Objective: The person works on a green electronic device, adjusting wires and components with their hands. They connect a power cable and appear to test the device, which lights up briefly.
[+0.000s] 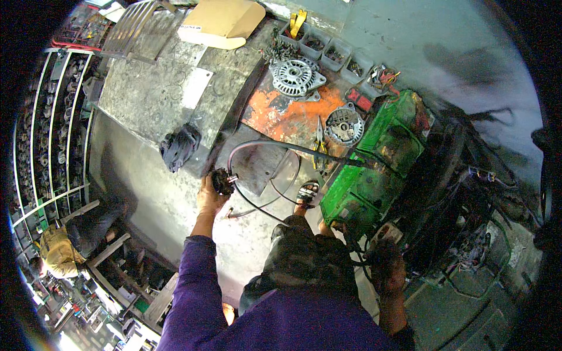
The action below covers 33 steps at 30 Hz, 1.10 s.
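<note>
My left hand (211, 196) is closed around a small, dark, greasy part (222, 182), whose exact kind I cannot make out. Beside it is the metal end (232, 178) of a thick cable or hose (275, 143), which arches to the right toward a green metal case (380, 169). A thinner dark cable (260, 207) runs down from the same spot toward my lap. On the right, my right hand (389, 269) is in deep shadow below a worn, pale-brown piece (389, 233) at the green case's near end. Its fingers do not show clearly, so its grip is hidden.
A worn bench (287, 111) bears two alternator housings (295, 77) (344, 125), yellow-handled pliers (319, 155) and plastic bins (335, 54). A black crumpled cloth or bag (180, 147) lies at the bench's left corner. Tangled cables (468, 245) fill the right side. Another person (61, 251) crouches far left.
</note>
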### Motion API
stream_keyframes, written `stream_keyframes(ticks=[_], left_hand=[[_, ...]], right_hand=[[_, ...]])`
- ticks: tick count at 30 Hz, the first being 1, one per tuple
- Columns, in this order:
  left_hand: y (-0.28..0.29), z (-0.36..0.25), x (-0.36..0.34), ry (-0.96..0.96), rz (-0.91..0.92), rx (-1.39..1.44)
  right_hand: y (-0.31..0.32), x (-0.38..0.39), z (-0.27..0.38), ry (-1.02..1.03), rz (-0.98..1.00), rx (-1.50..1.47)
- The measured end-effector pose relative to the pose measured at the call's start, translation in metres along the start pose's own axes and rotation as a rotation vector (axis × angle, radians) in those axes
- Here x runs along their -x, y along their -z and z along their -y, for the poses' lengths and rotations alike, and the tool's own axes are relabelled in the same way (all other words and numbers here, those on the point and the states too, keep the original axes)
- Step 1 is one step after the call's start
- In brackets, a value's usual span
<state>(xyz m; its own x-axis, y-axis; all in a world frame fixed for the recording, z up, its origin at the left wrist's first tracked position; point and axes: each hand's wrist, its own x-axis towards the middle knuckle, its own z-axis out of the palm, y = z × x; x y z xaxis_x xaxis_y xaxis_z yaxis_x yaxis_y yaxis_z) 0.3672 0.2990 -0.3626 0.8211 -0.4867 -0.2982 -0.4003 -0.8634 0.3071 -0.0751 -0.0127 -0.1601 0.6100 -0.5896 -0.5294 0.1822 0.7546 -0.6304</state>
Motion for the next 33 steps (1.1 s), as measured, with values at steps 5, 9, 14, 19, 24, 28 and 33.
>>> stream_keyframes(ticks=[5,9,14,19,24,28,33], left_hand=[[0.04,-0.011,0.025,-0.225,0.197,-0.14],[0.052,-0.015,0.054,-0.212,0.194,-0.035],[0.036,-0.024,0.06,0.194,0.074,0.634],[0.026,-0.048,-0.007,0.248,0.078,0.349],[0.018,-0.105,-0.118,0.31,0.089,0.146],[0.001,-0.154,-0.209,0.318,0.059,0.013],[-0.018,-0.181,-0.26,0.368,0.06,0.001]], right_hand=[[-0.024,-0.004,0.0,0.109,-0.331,-0.262],[-0.023,-0.013,-0.005,0.124,0.012,-0.015],[-0.015,0.014,-0.014,-0.203,0.05,0.746],[-0.01,0.034,-0.025,-0.38,0.067,0.604],[-0.001,0.037,-0.033,-0.432,0.102,0.684],[-0.003,0.042,-0.036,-0.521,0.039,0.829],[-0.014,0.043,-0.037,-0.482,0.06,0.735]])
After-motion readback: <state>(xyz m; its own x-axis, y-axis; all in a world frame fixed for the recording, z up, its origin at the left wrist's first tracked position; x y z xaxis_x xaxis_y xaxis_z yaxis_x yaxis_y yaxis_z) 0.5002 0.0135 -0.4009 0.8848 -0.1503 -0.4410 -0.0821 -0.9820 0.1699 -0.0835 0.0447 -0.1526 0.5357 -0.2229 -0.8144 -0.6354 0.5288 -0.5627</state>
